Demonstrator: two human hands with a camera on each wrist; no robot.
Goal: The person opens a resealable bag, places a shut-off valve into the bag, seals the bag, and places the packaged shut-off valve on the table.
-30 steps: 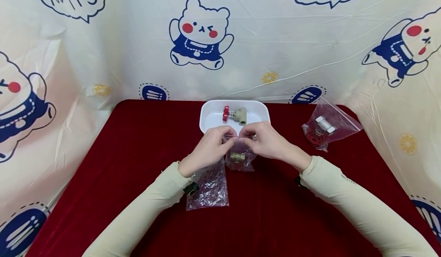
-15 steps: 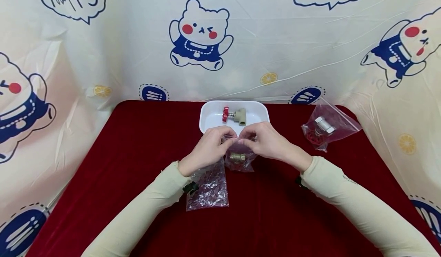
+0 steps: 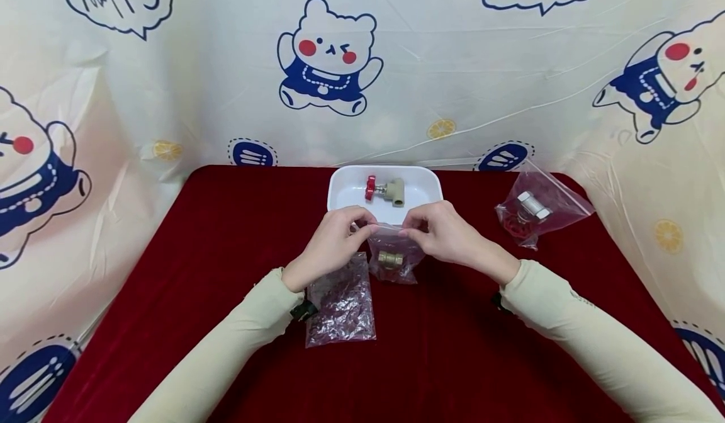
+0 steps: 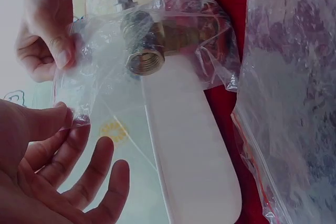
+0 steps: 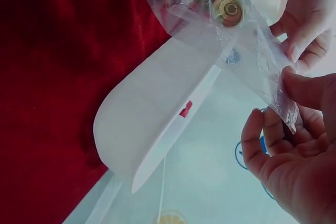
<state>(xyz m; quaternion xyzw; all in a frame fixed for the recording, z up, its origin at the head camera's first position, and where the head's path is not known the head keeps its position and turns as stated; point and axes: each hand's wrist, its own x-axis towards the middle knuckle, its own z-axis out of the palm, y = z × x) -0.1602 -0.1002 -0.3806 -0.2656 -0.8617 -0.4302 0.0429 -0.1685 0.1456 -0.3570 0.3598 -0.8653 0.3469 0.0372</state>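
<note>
Pinching one bag of three, with one valve of three inside, in fingers of left hand and right hand, by near edge of tray, well left of far-right bag.

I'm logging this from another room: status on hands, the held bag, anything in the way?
Left hand, right hand: pinching clear bag at its top. Brass-coloured valve: inside that bag. Flat bag: close on the left, nothing seen blocking.
</note>
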